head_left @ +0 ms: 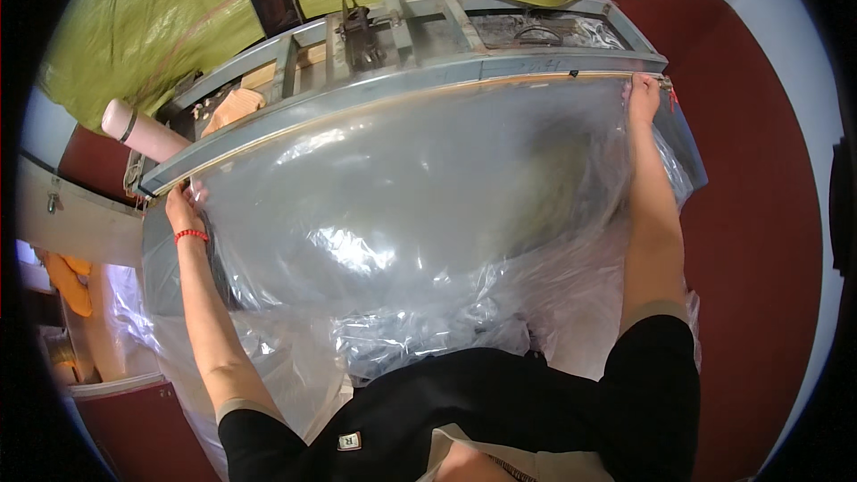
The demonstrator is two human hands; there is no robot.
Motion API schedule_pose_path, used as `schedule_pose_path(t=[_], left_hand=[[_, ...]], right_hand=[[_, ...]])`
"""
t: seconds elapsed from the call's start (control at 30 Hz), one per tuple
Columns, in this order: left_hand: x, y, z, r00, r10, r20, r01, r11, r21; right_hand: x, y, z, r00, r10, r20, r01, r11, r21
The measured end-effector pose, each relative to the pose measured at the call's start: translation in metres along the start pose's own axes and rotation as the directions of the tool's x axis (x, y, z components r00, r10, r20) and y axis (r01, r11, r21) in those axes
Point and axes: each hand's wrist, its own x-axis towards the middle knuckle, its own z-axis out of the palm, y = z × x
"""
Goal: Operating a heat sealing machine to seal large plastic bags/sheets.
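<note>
A wide sheet of clear plastic film (402,187) stretches between my two arms, its far edge running along a long grey metal bar (357,100) with a thin tan strip on it. At the bar's left end, my left hand (183,207) is closed on the film's corner; a red bead bracelet circles that wrist. My right hand (644,100) pinches the film's other corner at the right end of the bar. Nearer my body the film lies crumpled in shiny folds (428,335).
Behind the bar is a metal frame (464,25) with crosspieces and a dark clamp-like fitting (360,36). A pink roll (143,129) sticks out at the left, and a phone-like dark device (277,5) leans at the back. Yellow-green woven sheeting (196,18) hangs beyond; dark red floor (750,241) lies right.
</note>
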Motion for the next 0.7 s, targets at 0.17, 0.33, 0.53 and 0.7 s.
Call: schedule_pose_path(t=[0.17,0.33,0.53,0.7], left_hand=[[-0.011,0.008,-0.06,0.958,0.004,0.286,-0.125,0.905,0.408],[-0.112,0.042,0.006,0.845,0.027,0.534,-0.214,0.933,0.291],[-0.2,0.085,0.055,0.714,-0.009,0.7,-0.019,0.999,0.033],[-0.228,0.109,0.043,0.708,0.051,0.705,-0.049,0.999,-0.023]], right_hand=[[-0.007,-0.022,-0.032,0.971,-0.106,0.213,0.167,0.942,-0.291],[0.001,-0.016,-0.145,0.928,-0.153,-0.34,-0.159,0.663,-0.732],[-0.03,-0.096,-0.099,0.863,-0.505,-0.004,0.415,0.714,-0.564],[-0.197,-0.22,0.058,0.592,-0.322,0.739,0.458,0.889,0.02]])
